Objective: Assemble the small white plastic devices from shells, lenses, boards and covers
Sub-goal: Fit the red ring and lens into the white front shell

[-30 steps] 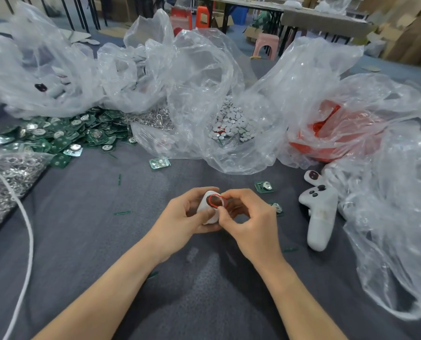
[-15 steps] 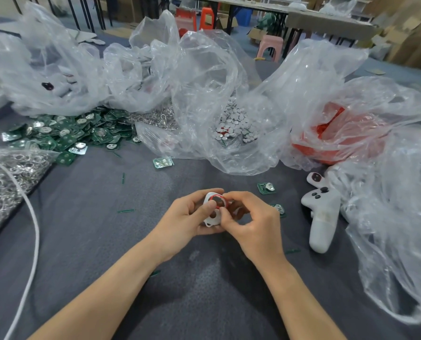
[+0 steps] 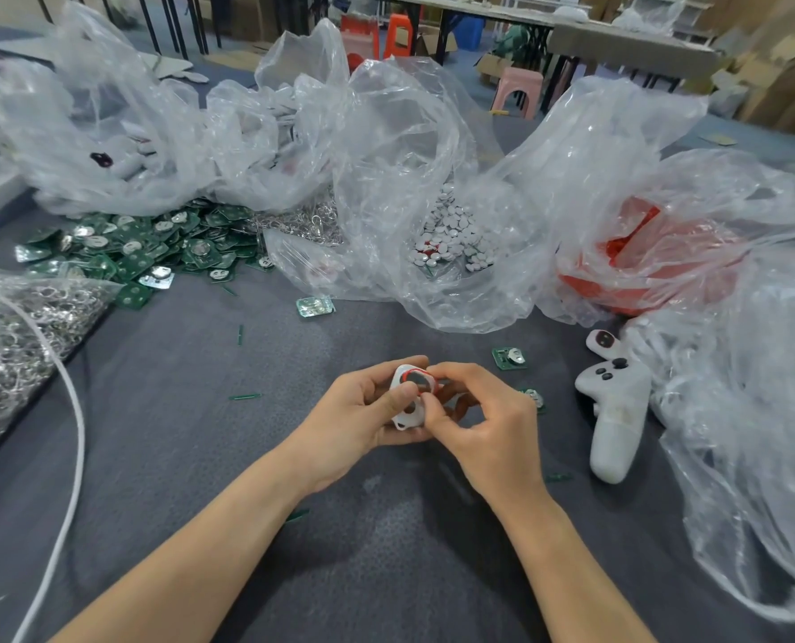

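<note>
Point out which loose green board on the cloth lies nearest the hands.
The green board just beyond the right hand, partly hidden by its knuckles. The others lie apart: one farther back, one near the bags.

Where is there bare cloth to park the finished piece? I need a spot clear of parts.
Bare patches: the grey cloth between the white cord and the left hand; also near the forearms. Crowded: green boards and plastic bags at the back, white controller and bags on the right.

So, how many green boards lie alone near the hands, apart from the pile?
3: one board below the bags, one beyond the right hand, one partly hidden beside it.
</note>
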Action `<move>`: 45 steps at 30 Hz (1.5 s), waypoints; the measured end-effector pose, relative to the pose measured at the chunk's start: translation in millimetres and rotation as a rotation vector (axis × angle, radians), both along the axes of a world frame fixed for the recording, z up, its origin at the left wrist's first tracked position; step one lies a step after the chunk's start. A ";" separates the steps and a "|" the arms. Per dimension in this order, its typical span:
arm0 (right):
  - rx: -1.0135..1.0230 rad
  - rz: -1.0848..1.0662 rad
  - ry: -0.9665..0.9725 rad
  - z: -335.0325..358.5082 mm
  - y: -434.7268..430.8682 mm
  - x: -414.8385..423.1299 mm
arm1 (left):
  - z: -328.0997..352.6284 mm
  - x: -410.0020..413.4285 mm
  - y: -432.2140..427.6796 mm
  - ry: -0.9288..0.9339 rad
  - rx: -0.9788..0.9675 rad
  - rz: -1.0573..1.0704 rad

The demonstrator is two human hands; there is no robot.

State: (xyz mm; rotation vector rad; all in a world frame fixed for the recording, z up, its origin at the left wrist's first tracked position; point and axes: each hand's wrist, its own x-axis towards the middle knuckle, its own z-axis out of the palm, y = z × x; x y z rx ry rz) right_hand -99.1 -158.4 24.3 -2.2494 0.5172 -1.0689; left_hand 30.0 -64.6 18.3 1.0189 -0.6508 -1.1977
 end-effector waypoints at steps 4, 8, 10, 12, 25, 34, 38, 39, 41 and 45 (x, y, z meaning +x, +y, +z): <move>-0.014 0.004 0.020 1.1 -0.4 -0.5 | -0.4 1.2 0.4 0.008 0.003 -0.012; -0.005 0.001 0.030 0.5 -0.1 0.2 | -1.0 1.4 0.4 0.001 0.007 -0.023; -0.017 -0.003 0.034 0.2 0.3 0.6 | -1.2 1.3 0.3 -0.008 0.010 -0.020; -0.030 -0.006 0.030 0.1 0.3 0.6 | -1.4 1.1 0.3 -0.017 0.010 -0.017; -0.079 0.003 0.029 0.4 2.5 1.1 | -1.7 1.1 0.4 0.000 0.011 -0.014; -0.039 0.003 0.011 -2.8 2.3 1.3 | -3.7 2.4 0.2 -0.008 -0.013 -0.019; 0.017 0.022 0.022 -3.6 1.0 1.1 | -5.2 2.7 1.2 -0.073 -0.006 -0.018; 0.044 0.030 0.028 -3.3 0.5 1.3 | -5.1 2.9 1.4 -0.080 -0.004 -0.019; 0.158 0.043 0.054 -2.6 0.3 0.8 | -4.4 2.8 1.9 -0.103 0.004 -0.022; 0.543 0.130 0.096 0.0 -2.3 -1.3 | -1.8 1.3 3.2 -0.128 0.026 -0.052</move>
